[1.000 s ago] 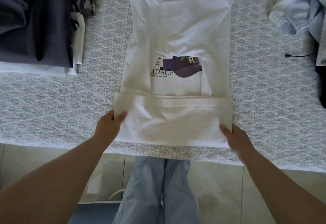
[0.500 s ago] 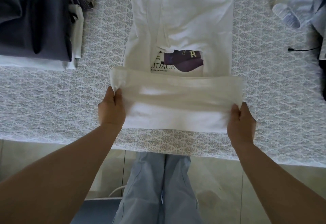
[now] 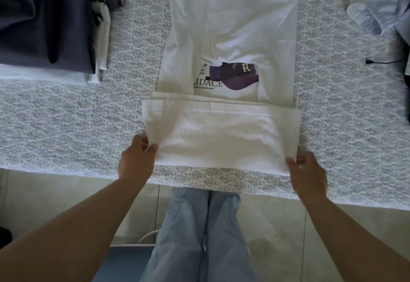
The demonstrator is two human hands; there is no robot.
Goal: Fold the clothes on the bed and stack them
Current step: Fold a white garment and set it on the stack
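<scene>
Both forearms reach forward from the bottom corners of the view, converging on the near edge of the bed (image 3: pixel 66 131), which is covered with a grey-and-white patterned spread. The left hand (image 3: pixel 135 162) sits at the near left corner of the white T-shirt (image 3: pixel 233 37); the right hand (image 3: pixel 308 175) sits at the near right corner, slightly closer to the bed's edge. Each wrist is roughly straight, knuckles up.

The shirt lies lengthwise down the middle of the bed, collar far from the person, sleeves turned in over the body. Its lower part is doubled up into a folded band (image 3: pixel 221 135) running across between the two hands, its far edge just short of the purple cap print (image 3: pixel 235 75). The band's near fold lies close to the bed's edge.

Each hand pinches its end of the band, thumb on top of the cloth and fingers curled beneath, so the fabric stretches fairly flat between them.

A folded stack (image 3: pixel 44 26) with a dark grey garment on top rests at the far left, well apart from the shirt. Pale blue clothing (image 3: pixel 377 4) lies crumpled at the far right.
</scene>
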